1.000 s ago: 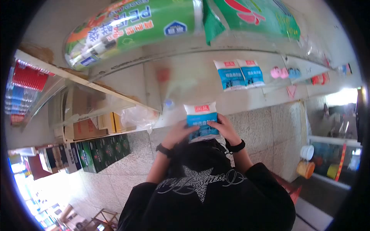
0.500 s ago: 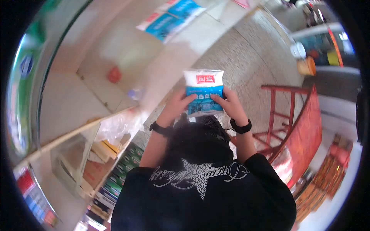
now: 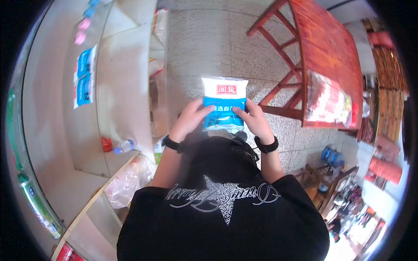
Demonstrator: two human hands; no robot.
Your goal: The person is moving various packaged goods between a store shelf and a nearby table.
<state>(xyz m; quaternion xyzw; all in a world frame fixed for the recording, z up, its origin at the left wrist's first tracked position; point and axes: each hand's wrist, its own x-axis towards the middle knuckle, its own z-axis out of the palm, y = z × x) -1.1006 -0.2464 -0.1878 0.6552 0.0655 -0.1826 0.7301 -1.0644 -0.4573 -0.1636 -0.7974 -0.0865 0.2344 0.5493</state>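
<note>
A blue and white bag of salt (image 3: 225,92) with a red label is held upright in front of my body. My left hand (image 3: 196,114) grips its left edge, thumb pressed on the front. On the opposite edge, my right hand (image 3: 254,116) holds it in the same way. The fingers behind the bag are hidden. Two similar blue and white bags (image 3: 84,78) lie end to end on the shelf surface at the left, apart from my hands.
At the left is a pale shelf unit (image 3: 126,52) with a plastic bottle (image 3: 125,146), a red item (image 3: 106,144) and a clear plastic bag (image 3: 126,185). A red wooden table (image 3: 322,39) stands at the right with a packaged bundle (image 3: 326,102) on it. Speckled floor (image 3: 196,43) lies ahead.
My view has turned to the right, so the shelf and its bags now appear farther left and the red table fills more of the upper right. Both hands keep holding the bag of salt.
</note>
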